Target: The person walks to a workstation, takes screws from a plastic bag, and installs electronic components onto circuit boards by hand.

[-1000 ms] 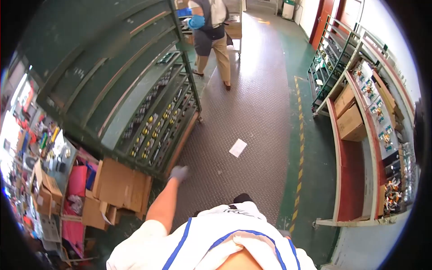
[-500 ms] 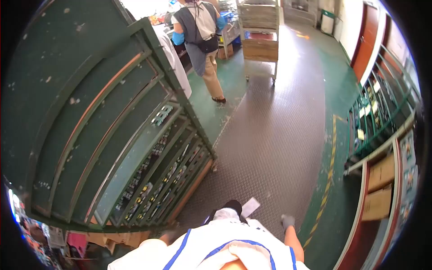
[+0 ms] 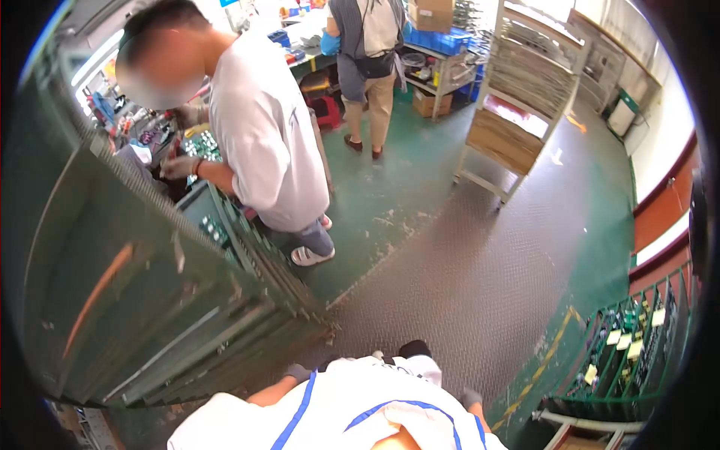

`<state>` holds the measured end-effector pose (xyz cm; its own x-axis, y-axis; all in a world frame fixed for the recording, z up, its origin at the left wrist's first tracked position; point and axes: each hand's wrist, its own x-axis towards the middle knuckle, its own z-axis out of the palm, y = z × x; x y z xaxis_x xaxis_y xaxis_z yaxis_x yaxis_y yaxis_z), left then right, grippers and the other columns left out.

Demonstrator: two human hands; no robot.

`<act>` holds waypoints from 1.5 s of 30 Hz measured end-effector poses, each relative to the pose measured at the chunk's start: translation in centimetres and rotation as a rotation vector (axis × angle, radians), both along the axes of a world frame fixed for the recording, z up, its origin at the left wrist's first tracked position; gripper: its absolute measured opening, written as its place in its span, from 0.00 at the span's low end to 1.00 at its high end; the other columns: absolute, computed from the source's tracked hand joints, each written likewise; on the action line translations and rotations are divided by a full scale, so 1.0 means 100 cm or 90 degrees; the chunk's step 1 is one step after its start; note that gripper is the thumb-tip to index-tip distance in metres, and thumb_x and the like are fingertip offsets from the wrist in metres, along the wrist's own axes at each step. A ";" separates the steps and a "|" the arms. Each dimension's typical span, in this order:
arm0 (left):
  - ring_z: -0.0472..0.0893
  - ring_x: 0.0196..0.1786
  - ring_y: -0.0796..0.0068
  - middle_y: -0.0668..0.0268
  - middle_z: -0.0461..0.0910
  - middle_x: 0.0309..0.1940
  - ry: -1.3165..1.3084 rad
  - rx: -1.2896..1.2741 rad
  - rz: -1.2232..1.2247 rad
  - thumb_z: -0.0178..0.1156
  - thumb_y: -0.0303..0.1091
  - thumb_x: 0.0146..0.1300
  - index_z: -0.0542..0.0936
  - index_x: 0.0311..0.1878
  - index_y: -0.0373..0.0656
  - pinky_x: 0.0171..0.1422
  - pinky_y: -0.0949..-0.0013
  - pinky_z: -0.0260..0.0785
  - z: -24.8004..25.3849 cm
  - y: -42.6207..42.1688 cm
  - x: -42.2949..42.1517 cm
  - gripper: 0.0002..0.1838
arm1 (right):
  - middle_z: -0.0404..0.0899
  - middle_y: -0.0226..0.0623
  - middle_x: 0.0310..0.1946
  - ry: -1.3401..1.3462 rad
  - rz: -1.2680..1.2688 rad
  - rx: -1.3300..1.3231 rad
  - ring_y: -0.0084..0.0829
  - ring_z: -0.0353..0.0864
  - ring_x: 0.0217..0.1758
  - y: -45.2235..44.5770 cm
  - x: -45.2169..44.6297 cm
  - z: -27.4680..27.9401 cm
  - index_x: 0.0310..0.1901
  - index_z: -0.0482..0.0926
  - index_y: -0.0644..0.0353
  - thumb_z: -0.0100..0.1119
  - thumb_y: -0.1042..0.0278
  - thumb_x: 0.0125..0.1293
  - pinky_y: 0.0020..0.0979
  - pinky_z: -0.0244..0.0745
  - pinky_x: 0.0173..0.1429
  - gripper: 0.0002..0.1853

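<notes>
My left hand (image 3: 298, 372), in a grey glove, hangs low beside my white top with blue stripes. Its fingers are too small and partly hidden to make out. On the other side, my right hand (image 3: 471, 397), gloved too, hangs near my hip, over the metal floor; its fingers are blurred. No object shows in either one. The green rack (image 3: 187, 330) stands nearest to my left hand, smeared by motion.
At the left, a person in white (image 3: 266, 142) leans over a tray of green boards. Another person (image 3: 375, 52) stands by a bench at the back. A wheeled rack (image 3: 517, 97) stands ahead; a green rack (image 3: 637, 352) is at the right.
The green rack has shifted down and left in view. The person in white now shows fully. The paper on the floor is out of sight, and the right shelves have mostly left view.
</notes>
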<state>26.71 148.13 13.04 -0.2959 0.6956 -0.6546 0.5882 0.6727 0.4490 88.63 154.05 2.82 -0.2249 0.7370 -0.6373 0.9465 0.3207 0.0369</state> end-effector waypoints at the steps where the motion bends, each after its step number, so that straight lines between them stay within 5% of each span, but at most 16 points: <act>1: 0.81 0.44 0.50 0.45 0.81 0.42 -0.017 0.036 -0.006 0.54 0.51 0.58 0.82 0.45 0.40 0.49 0.55 0.72 0.009 0.046 0.001 0.24 | 0.83 0.43 0.34 0.016 -0.116 -0.075 0.36 0.84 0.37 0.014 -0.008 0.007 0.39 0.81 0.67 0.50 0.60 0.60 0.42 0.76 0.38 0.18; 3: 0.81 0.45 0.50 0.45 0.81 0.42 -0.051 0.095 -0.008 0.54 0.52 0.58 0.82 0.45 0.40 0.50 0.55 0.72 0.024 0.130 -0.003 0.25 | 0.83 0.43 0.35 0.043 -0.318 -0.143 0.36 0.83 0.37 0.056 -0.027 0.010 0.40 0.80 0.67 0.50 0.59 0.60 0.42 0.76 0.39 0.18; 8: 0.81 0.46 0.50 0.45 0.81 0.43 -0.035 0.077 0.015 0.55 0.53 0.57 0.82 0.45 0.40 0.50 0.56 0.72 0.004 0.272 -0.038 0.25 | 0.83 0.44 0.36 0.046 -0.327 -0.166 0.38 0.82 0.37 0.257 -0.078 0.005 0.43 0.80 0.68 0.50 0.58 0.60 0.41 0.75 0.41 0.20; 13: 0.81 0.47 0.50 0.45 0.80 0.44 0.030 -0.124 0.139 0.55 0.54 0.56 0.82 0.45 0.39 0.51 0.56 0.72 -0.026 0.324 -0.081 0.26 | 0.82 0.44 0.37 0.050 -0.248 -0.082 0.39 0.80 0.37 0.552 -0.129 -0.001 0.45 0.79 0.68 0.49 0.58 0.61 0.40 0.75 0.42 0.21; 17: 0.80 0.48 0.50 0.45 0.80 0.44 0.018 -0.200 0.294 0.56 0.54 0.55 0.83 0.45 0.39 0.52 0.56 0.72 -0.021 0.359 -0.098 0.27 | 0.82 0.44 0.38 0.312 -0.475 0.015 0.39 0.79 0.37 0.819 -0.283 0.062 0.48 0.78 0.68 0.49 0.57 0.61 0.39 0.75 0.43 0.23; 19: 0.80 0.49 0.50 0.45 0.80 0.45 0.002 -0.221 0.354 0.56 0.55 0.55 0.83 0.45 0.39 0.52 0.56 0.72 -0.024 0.386 -0.101 0.27 | 0.72 0.31 0.19 0.532 -0.373 -0.028 0.28 0.74 0.22 0.919 -0.389 0.124 0.33 0.79 0.61 0.56 0.65 0.58 0.33 0.69 0.26 0.08; 20: 0.80 0.49 0.50 0.45 0.80 0.45 -0.007 -0.232 0.379 0.56 0.55 0.55 0.83 0.45 0.39 0.52 0.57 0.72 -0.030 0.403 -0.103 0.27 | 0.71 0.29 0.17 0.640 -0.442 -0.030 0.23 0.71 0.19 0.945 -0.445 0.148 0.37 0.81 0.61 0.59 0.67 0.57 0.29 0.67 0.22 0.09; 25: 0.80 0.51 0.50 0.45 0.80 0.46 -0.067 -0.293 0.463 0.57 0.56 0.54 0.83 0.45 0.39 0.53 0.57 0.72 -0.061 0.506 -0.138 0.28 | 0.80 0.30 0.26 0.801 -0.098 0.010 0.19 0.73 0.30 1.039 -0.628 0.171 0.37 0.82 0.64 0.60 0.69 0.57 0.26 0.71 0.37 0.09; 27: 0.80 0.51 0.50 0.45 0.80 0.46 -0.089 -0.305 0.486 0.57 0.56 0.54 0.83 0.45 0.39 0.54 0.57 0.72 -0.064 0.551 -0.165 0.29 | 0.81 0.32 0.27 0.747 -0.073 -0.016 0.21 0.73 0.31 1.046 -0.653 0.143 0.37 0.81 0.64 0.59 0.67 0.57 0.29 0.72 0.39 0.10; 29: 0.80 0.52 0.50 0.45 0.80 0.46 -0.102 -0.298 0.509 0.57 0.57 0.54 0.83 0.45 0.39 0.54 0.57 0.72 -0.067 0.595 -0.198 0.29 | 0.82 0.48 0.30 0.501 -0.063 0.009 0.41 0.81 0.36 1.046 -0.656 0.125 0.35 0.81 0.65 0.59 0.62 0.56 0.39 0.73 0.44 0.13; 31: 0.80 0.52 0.50 0.45 0.80 0.47 -0.098 -0.290 0.533 0.57 0.57 0.53 0.83 0.45 0.39 0.54 0.57 0.72 -0.056 0.636 -0.237 0.29 | 0.81 0.44 0.38 0.091 0.409 -0.027 0.43 0.80 0.47 1.071 -0.625 0.057 0.35 0.82 0.54 0.58 0.68 0.55 0.40 0.75 0.50 0.06; 32: 0.80 0.52 0.50 0.45 0.80 0.47 -0.093 -0.284 0.546 0.57 0.57 0.53 0.83 0.45 0.39 0.54 0.57 0.72 -0.049 0.657 -0.259 0.29 | 0.81 0.44 0.38 0.019 0.473 -0.073 0.43 0.80 0.46 1.076 -0.614 0.043 0.35 0.82 0.54 0.57 0.68 0.56 0.40 0.75 0.49 0.07; 35: 0.80 0.52 0.50 0.45 0.80 0.46 -0.067 -0.248 0.561 0.57 0.58 0.53 0.83 0.45 0.39 0.54 0.57 0.72 -0.038 0.708 -0.324 0.29 | 0.81 0.44 0.36 0.055 0.079 -0.184 0.43 0.81 0.43 1.108 -0.617 0.044 0.35 0.82 0.55 0.56 0.68 0.57 0.41 0.76 0.46 0.07; 38: 0.81 0.48 0.50 0.46 0.81 0.43 -0.020 -0.141 0.532 0.56 0.57 0.55 0.84 0.44 0.40 0.53 0.57 0.72 -0.037 0.762 -0.392 0.28 | 0.81 0.44 0.35 0.070 -0.022 -0.196 0.43 0.81 0.40 1.169 -0.657 0.037 0.36 0.81 0.55 0.54 0.68 0.58 0.41 0.76 0.43 0.07; 42: 0.82 0.44 0.51 0.50 0.82 0.39 0.101 0.091 0.639 0.55 0.54 0.59 0.83 0.42 0.42 0.52 0.57 0.72 0.004 0.875 -0.476 0.24 | 0.82 0.43 0.32 0.090 0.018 -0.166 0.42 0.82 0.36 1.280 -0.733 0.005 0.36 0.81 0.55 0.53 0.68 0.60 0.41 0.76 0.38 0.08; 45: 0.83 0.40 0.57 0.55 0.82 0.37 0.144 0.331 0.776 0.56 0.47 0.62 0.80 0.47 0.43 0.49 0.59 0.73 0.044 0.975 -0.540 0.19 | 0.82 0.43 0.31 0.126 0.355 -0.017 0.42 0.83 0.33 1.404 -0.793 -0.070 0.37 0.81 0.56 0.51 0.68 0.61 0.42 0.76 0.35 0.09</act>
<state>-27.31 245.66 17.46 -0.9655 0.0638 -0.2526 -0.1653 0.5992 0.7834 9.28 294.44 -4.14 -0.6902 0.4572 -0.5609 0.6226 0.7702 -0.1384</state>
